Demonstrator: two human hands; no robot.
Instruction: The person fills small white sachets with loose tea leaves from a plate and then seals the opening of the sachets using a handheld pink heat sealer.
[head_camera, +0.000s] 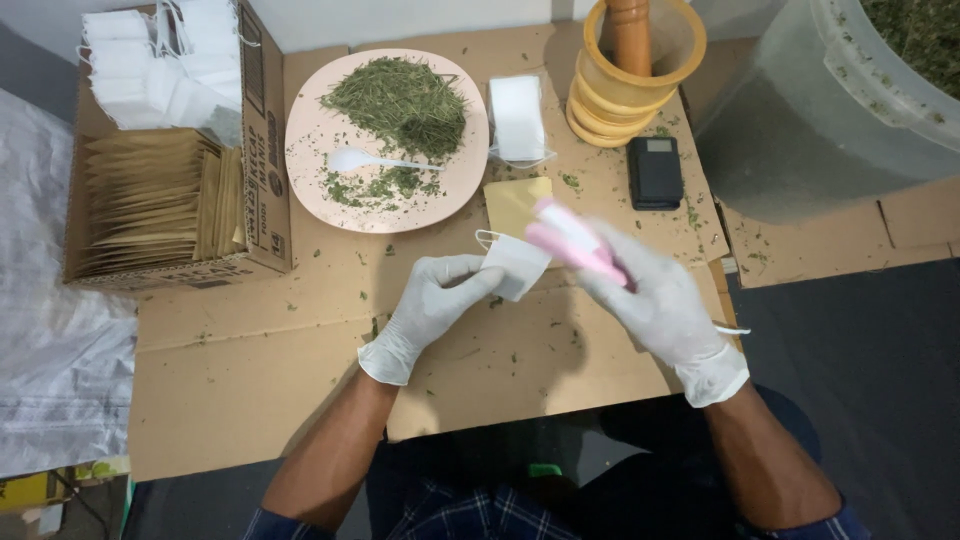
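Left hand pinches white sachet; right hand grips pink tool, pointing up-left.

Flattened brown cardboard sheets cover the tabletop under even, soft light. Dark floor lies at right, crumpled white plastic sheeting at left, and a pale wall runs behind.

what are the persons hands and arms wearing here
Both the left hand and the right hand wear thin white disposable gloves with rolled cuffs ending at the wrists. The forearms are bare. Blue plaid sleeves show near the elbows at the bottom edge.
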